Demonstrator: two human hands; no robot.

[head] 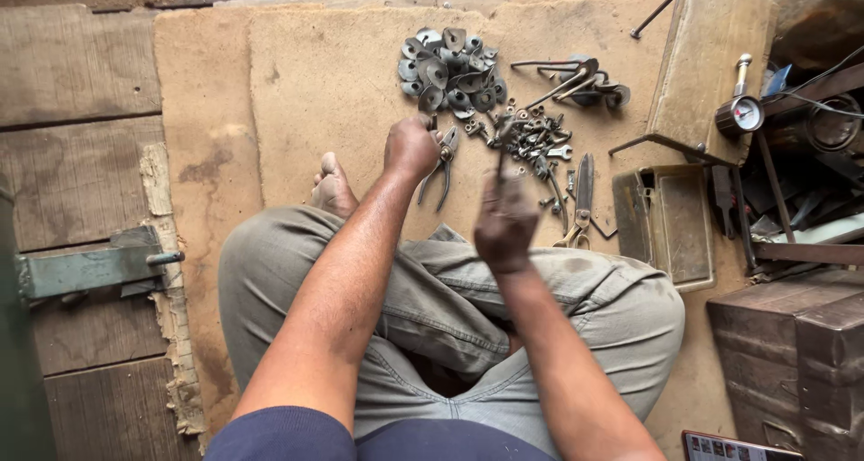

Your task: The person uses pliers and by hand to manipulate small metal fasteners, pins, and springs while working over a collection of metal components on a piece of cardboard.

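- Person sits cross-legged on a tan, dusty fibre mat (297, 83) laid over weathered wooden boards (72, 65); work is spread within arm's reach in front of the knees, which likely explains the low, fanned-out layout.
- Left hand (411, 148): fingers curled shut, knuckles up, resting at the near edge of the parts. It lies against the grey steel pliers with dark handles (440, 168), which lie on the mat just beside it; whether the fingers actually grip the pliers or some small part I cannot tell.
- Right hand (504, 222): raised off the mat above the right knee, closed around a thin dark metal rod-like tool (500, 159) that points away toward the parts. Tool tip blurred; kind not clear.
- Heap of grey, rounded stamped metal pieces (450, 69): piled together at the far side, sorted apart from the scatter of small bolts, nuts and fittings (535, 137) to its right.
- Long metal shears (583, 200) lie just right of the scatter, handles toward the person.
- Containers: shallow open rectangular metal tin, drab olive (688, 245), lid hinged open at its left; interior looks empty, though grime hides detail.
- Round pressure gauge (743, 112) rests on a tilted board at right.
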